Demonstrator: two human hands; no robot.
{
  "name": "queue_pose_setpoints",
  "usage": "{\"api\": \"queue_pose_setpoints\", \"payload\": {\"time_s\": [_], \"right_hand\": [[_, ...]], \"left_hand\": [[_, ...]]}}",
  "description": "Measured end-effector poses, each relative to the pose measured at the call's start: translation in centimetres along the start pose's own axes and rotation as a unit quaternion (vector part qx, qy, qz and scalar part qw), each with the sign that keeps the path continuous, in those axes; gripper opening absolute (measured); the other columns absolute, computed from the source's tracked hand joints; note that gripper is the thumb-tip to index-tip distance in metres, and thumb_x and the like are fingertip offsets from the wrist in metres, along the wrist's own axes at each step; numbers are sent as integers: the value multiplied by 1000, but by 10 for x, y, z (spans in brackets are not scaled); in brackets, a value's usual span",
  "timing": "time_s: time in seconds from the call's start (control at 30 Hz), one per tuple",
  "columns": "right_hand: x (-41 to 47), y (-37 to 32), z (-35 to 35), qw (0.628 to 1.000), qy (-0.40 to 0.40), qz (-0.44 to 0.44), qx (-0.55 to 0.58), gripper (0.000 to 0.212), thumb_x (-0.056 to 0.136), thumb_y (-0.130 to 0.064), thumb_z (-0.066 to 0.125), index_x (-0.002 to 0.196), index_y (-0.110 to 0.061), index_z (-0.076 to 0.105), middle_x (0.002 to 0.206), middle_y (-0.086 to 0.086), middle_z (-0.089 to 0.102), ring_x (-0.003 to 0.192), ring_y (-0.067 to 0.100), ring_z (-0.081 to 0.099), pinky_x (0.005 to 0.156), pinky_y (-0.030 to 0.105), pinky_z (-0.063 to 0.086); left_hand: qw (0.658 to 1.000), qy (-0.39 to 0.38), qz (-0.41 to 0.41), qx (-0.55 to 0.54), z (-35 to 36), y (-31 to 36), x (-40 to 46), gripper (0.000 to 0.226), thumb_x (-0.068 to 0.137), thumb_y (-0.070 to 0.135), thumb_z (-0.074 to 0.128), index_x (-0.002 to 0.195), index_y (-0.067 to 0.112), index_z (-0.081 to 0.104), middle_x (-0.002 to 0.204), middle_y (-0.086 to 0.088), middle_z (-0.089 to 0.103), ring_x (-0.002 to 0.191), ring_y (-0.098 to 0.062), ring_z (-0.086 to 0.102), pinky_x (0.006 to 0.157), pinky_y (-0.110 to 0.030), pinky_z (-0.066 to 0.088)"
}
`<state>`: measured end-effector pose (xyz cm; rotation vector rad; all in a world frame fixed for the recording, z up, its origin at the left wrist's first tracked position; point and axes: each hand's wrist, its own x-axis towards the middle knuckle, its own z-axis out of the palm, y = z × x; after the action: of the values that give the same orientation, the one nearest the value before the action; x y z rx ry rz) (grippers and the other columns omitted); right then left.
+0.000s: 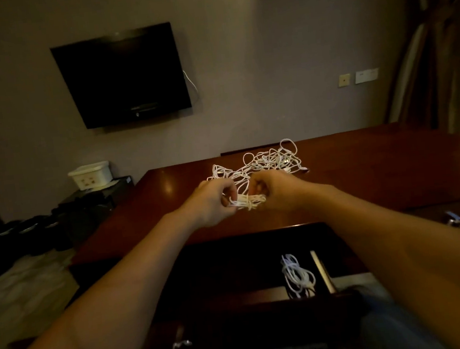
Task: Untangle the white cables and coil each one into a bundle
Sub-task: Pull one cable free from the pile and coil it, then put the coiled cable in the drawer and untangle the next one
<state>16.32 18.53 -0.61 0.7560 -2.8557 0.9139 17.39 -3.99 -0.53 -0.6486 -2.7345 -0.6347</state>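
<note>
I see my left hand (212, 202) raised over the middle of the dark wooden desk (380, 174), its fingers curled and pinching the left end of a small coiled bundle (247, 201) of white cable. The bundle lies crosswise, its long axis running left to right between my two hands, so each hand holds one end and neither is nearer than the other. My right hand (272, 195) sits just beside the left, fingers curled around the bundle's right end.

The bundle looks like several tight parallel turns of thin white cord, with a few loose strands rising from it toward the far side. Those strands lead into the tangle of white cables (267, 161), a loose heap of loops lying flat on the desk near its far edge, just beyond my knuckles. I judge that the bundle in hand is partly wound and is fed from that heap, so the next turn would draw cord toward me.

To the right and nearer me, below the desk's near edge, an open drawer (321, 270) holds a finished white coil (298, 277).
</note>
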Motion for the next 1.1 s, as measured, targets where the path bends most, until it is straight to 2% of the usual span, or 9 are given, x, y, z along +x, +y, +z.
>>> {"api": "queue_pose_setpoints", "payload": {"time_s": [0.13, 0.27, 0.37, 0.5, 0.67, 0.8, 0.93, 1.0, 1.1], "right_hand": [[-28, -10, 7, 999, 6, -24, -25, 31, 77, -22, 87, 96, -32, 65, 98, -4, 71, 87, 18, 70, 77, 43, 64], [-48, -11, 16, 998, -30, -22, -42, 33, 79, -16, 86, 102, -27, 65, 101, -1, 71, 91, 21, 72, 84, 45, 64], [-61, -9, 22, 998, -27, -23, -59, 32, 79, -17, 86, 103, -26, 68, 100, -2, 70, 91, 19, 69, 84, 40, 61], [-72, -5, 34, 998, -23, -13, -62, 30, 79, -17, 86, 103, -24, 70, 92, -5, 66, 78, 12, 61, 71, 30, 54], [-79, 9, 53, 997, -40, 14, -61, 29, 79, -20, 89, 99, -22, 69, 95, -3, 71, 87, 16, 68, 76, 31, 57], [-78, 19, 69, 995, -67, 32, -69, 29, 75, -29, 94, 90, -21, 71, 92, -2, 74, 88, 17, 70, 80, 38, 61], [-75, 25, 87, 988, -104, 30, -107, 30, 75, -38, 93, 87, -22, 72, 90, -4, 71, 85, 15, 67, 79, 37, 61], [-72, 27, 93, 984, -120, 38, -129, 30, 77, -42, 91, 84, -21, 71, 86, -2, 70, 80, 17, 67, 77, 40, 63], [-71, 28, 96, 978, -141, 67, -137, 36, 87, -45, 82, 70, -18, 66, 74, 2, 68, 71, 20, 65, 74, 41, 60]], "left_hand": [[1000, -16, -6, 16, 0, 15, -26, 21, 78, 17, 86, 86, 25, 68, 83, 6, 74, 79, -10, 70, 77, -35, 62], [999, -35, -13, 15, 8, 23, -52, 18, 82, 22, 84, 89, 27, 68, 91, 6, 73, 86, -12, 69, 82, -38, 61], [999, -41, -10, 13, 17, 24, -65, 18, 82, 23, 84, 88, 28, 67, 89, 5, 73, 86, -12, 69, 85, -38, 60], [999, -45, -20, 2, 32, 22, -76, 19, 82, 24, 83, 86, 31, 66, 89, 6, 72, 85, -13, 68, 85, -41, 61], [998, -60, -35, 1, 60, 12, -84, 18, 82, 25, 85, 86, 27, 67, 85, 7, 73, 84, -13, 69, 86, -41, 60], [992, -110, -66, -1, 77, 0, -85, 16, 85, 30, 87, 87, 28, 71, 93, 4, 72, 94, -15, 65, 88, -41, 60], [986, -146, -76, 12, 86, -6, -82, 15, 87, 29, 86, 87, 32, 71, 99, 4, 71, 99, -17, 65, 92, -45, 60], [987, -139, -84, 11, 93, -5, -80, 20, 89, 27, 83, 96, 34, 66, 106, 2, 68, 103, -18, 63, 93, -45, 59], [981, -150, -126, -12, 99, 3, -76, 35, 93, 24, 79, 116, 29, 54, 117, -2, 61, 104, -22, 62, 87, -43, 56]]}}
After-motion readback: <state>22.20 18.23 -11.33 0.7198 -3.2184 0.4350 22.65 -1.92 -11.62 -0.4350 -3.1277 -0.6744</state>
